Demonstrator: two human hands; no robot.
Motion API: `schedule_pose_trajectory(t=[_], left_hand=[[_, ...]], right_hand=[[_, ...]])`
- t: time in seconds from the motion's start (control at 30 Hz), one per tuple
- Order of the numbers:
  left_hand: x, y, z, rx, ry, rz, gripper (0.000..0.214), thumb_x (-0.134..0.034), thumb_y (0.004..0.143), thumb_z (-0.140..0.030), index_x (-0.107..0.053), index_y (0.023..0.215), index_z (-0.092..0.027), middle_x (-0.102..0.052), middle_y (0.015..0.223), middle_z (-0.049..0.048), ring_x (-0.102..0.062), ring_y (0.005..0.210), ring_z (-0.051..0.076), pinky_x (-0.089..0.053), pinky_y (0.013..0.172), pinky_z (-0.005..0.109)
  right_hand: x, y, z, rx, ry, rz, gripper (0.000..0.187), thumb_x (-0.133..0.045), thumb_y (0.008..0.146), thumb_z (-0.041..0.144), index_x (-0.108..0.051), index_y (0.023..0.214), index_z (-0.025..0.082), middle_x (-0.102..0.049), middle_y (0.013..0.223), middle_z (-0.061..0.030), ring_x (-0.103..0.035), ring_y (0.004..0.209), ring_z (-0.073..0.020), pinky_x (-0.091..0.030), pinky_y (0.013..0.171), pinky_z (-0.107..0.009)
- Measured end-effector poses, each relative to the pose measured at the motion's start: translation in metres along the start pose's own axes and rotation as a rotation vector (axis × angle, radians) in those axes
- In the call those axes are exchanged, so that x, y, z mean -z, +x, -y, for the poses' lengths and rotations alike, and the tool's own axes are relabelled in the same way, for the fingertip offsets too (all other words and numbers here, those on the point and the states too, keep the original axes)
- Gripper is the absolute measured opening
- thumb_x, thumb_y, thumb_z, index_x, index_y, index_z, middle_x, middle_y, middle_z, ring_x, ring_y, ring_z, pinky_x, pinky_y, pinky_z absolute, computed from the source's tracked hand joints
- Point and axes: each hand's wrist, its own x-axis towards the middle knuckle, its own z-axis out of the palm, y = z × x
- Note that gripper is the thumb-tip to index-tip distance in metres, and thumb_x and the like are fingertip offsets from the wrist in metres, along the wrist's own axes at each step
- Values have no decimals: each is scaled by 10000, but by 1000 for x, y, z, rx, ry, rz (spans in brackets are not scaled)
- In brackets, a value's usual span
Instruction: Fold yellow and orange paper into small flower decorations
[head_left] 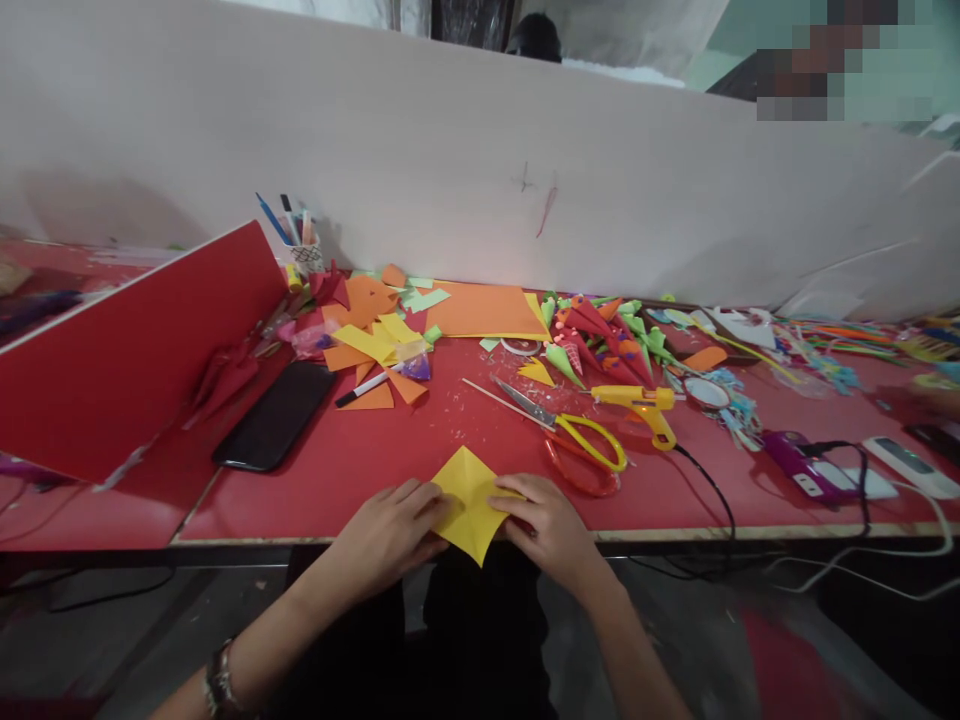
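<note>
A square of yellow paper point(469, 505) with crease lines is held corner-up at the table's front edge. My left hand point(401, 525) grips its left corner, fingers on top and thumb hidden. On the opposite corner, my right hand point(544, 525) pinches the sheet between fingers and thumb. The paper's lower corner hangs past the table edge above my lap. Just beyond my right hand lie scissors point(592, 445) with yellow and red handles, their blades pointing away to the left. A thin wooden stick point(499, 400) touches the blades. A yellow glue gun point(637, 400) rests to their right.
A black phone point(276, 418) and an upright red board point(150, 350) are at left. Paper scraps point(371, 340), orange sheets point(480, 310) and folded paper cones point(600, 335) line the back by a white partition point(420, 150). Cables and a purple device point(802, 465) lie at right.
</note>
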Motion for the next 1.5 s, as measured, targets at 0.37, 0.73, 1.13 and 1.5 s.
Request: schedule_pose_trajectory(t=[0.37,0.73,1.13,1.5], left_hand=[[-16,3,5,310,-230,-163,228,-414,870,-282,-575,747,-178,-572,772,13,-552,697,130,-432,622,231],[-17,9,6,433,-22,-163,246,-423,860,-318,-528,688,-177,-588,663,13,-544,609,148,-351,543,233],[-11,16,11,413,8,-15,209,-411,865,-283,-520,728,-169,-583,656,13,-533,581,140,-358,540,232],[11,34,73,-254,-160,182,486,-533,780,-431,-383,1242,-428,-335,1372,-5,-413,1110,214,-307,950,371]], right_hand=[[-10,23,4,-186,50,-99,256,-435,862,292,-537,657,179,-540,722,-17,-497,689,-131,-384,646,-241],[-20,29,3,-238,-246,-116,255,-450,844,268,-470,602,192,-483,635,5,-456,605,-127,-300,556,-244],[-28,30,2,-250,-382,-110,238,-427,861,258,-477,637,196,-523,673,-15,-469,631,-152,-296,583,-265],[-27,31,3,-262,-353,-105,224,-441,859,265,-490,654,187,-535,702,-18,-480,672,-152,-295,613,-258]])
